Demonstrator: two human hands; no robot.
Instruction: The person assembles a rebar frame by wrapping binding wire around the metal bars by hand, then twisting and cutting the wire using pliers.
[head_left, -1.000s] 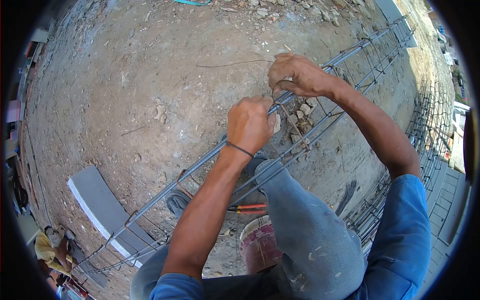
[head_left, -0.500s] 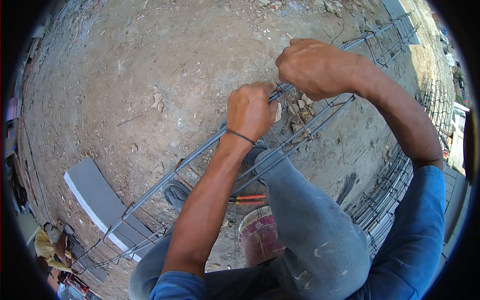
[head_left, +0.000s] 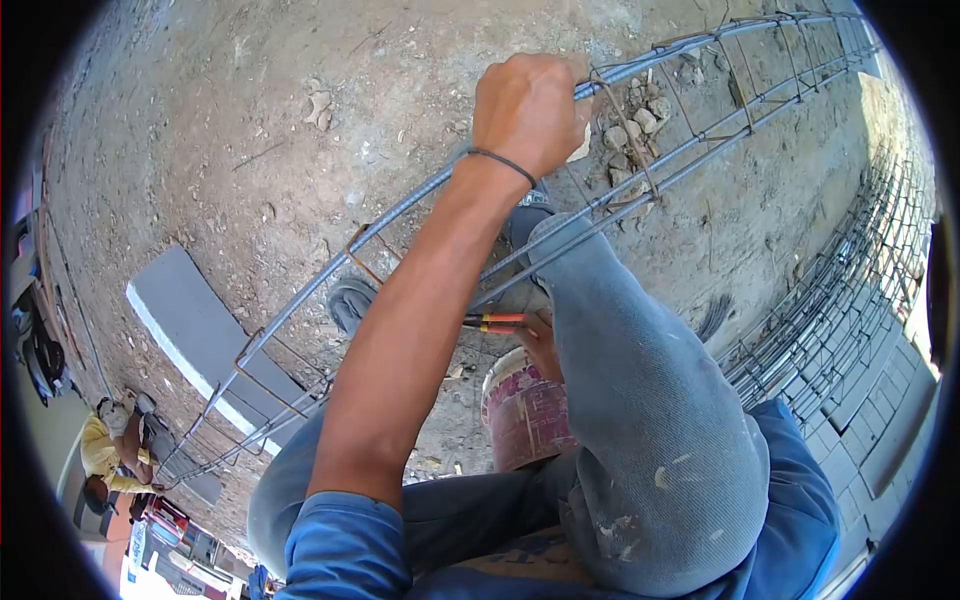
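Note:
My left hand [head_left: 530,112] is closed round the upper bar of a long rebar cage [head_left: 402,204], just beside a bent stirrup [head_left: 628,135]. The cage slants from lower left to upper right across my legs. Low at the centre, my right hand [head_left: 543,345] is at the red and orange handles of the pliers [head_left: 500,322], above a stained maroon bucket [head_left: 525,412]. My knee hides part of that hand, and its fingers show only in part at the handles.
Stones [head_left: 640,122] lie on the dirt under the cage. A grey slab [head_left: 205,315] is at the left. More rebar cages [head_left: 840,290] lie at the right, near a bundle of dark wires [head_left: 715,318]. Another person [head_left: 110,450] crouches at the lower left.
My right hand has moved from the upper bar down to the pliers' handles. My left hand stays closed on the bar and appears higher in view.

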